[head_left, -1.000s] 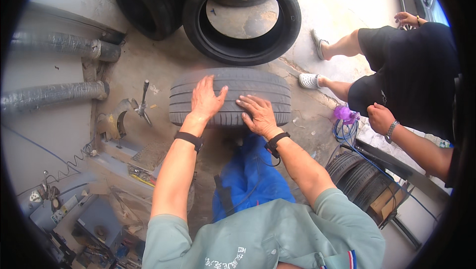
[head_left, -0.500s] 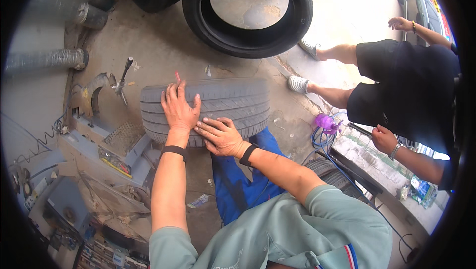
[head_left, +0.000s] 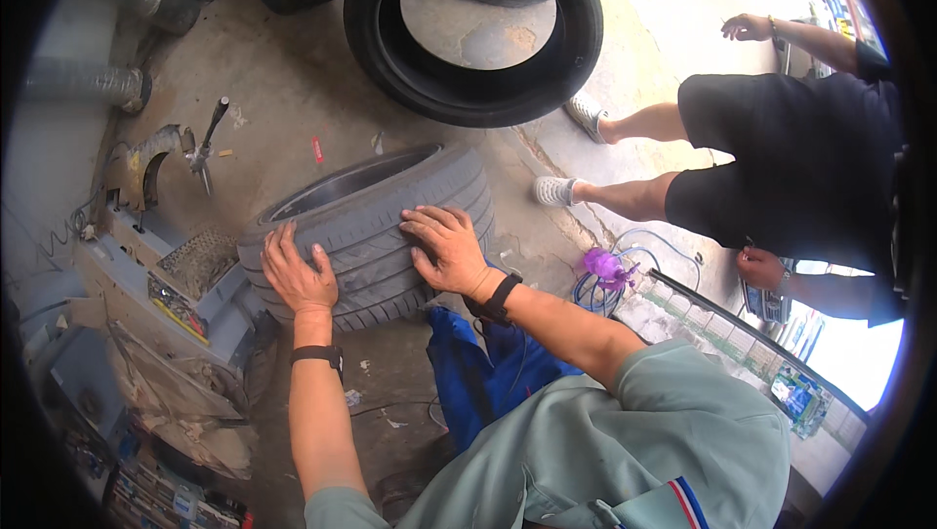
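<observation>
Nearest, a person in a sage-green shirt (head_left: pixel 586 431) and blue trousers (head_left: pixel 467 363) reaches forward. The left hand (head_left: pixel 301 272) lies with fingers spread on the near tread of a black car tyre (head_left: pixel 371 251); the right hand (head_left: pixel 451 248), fingers spread too, rests farther right on that tread. Neither grips it. The tyre sits tilted on the concrete floor (head_left: pixel 264 70), just beyond the trousers. Right of it lies a crumpled purple bundle (head_left: pixel 607 265). Beyond, a second tyre (head_left: pixel 468 104) leans; to the right stands another person in black shorts (head_left: pixel 722 202).
</observation>
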The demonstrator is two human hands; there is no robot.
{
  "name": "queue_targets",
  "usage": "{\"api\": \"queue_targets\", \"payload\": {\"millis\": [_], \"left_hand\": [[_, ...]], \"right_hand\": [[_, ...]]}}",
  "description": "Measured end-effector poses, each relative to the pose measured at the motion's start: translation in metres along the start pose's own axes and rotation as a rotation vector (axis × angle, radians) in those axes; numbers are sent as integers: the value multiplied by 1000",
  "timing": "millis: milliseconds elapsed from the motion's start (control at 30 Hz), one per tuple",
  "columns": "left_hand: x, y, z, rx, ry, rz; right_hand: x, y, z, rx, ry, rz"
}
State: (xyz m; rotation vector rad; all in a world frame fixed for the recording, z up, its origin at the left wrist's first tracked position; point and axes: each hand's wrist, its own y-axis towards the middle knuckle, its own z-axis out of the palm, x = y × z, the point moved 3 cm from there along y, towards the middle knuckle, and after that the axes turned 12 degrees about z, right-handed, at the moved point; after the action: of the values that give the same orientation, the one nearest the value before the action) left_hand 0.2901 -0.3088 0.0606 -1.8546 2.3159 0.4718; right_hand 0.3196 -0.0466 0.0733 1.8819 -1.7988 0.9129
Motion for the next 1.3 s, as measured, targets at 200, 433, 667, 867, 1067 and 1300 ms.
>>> {"api": "queue_targets", "payload": {"millis": [200, 433, 667, 867, 1067, 1300], "left_hand": [[-3, -22, -8, 6, 34, -28], [18, -42, -9, -43, 67, -155], [10, -99, -14, -133, 53, -530], [-22, -161, -8, -243, 51, -820], [-70, -250, 9, -369, 51, -1065], [-82, -350, 24, -360, -16, -1164]], "right_hand": [[-9, 21, 24, -99, -108, 233], [11, 51, 31, -52, -123, 58], [39, 81, 61, 128, -170, -252], [66, 87, 76, 276, -230, -560], [119, 43, 106, 457, -308, -785], [154, -36, 147, 548, -335, -915]]}}
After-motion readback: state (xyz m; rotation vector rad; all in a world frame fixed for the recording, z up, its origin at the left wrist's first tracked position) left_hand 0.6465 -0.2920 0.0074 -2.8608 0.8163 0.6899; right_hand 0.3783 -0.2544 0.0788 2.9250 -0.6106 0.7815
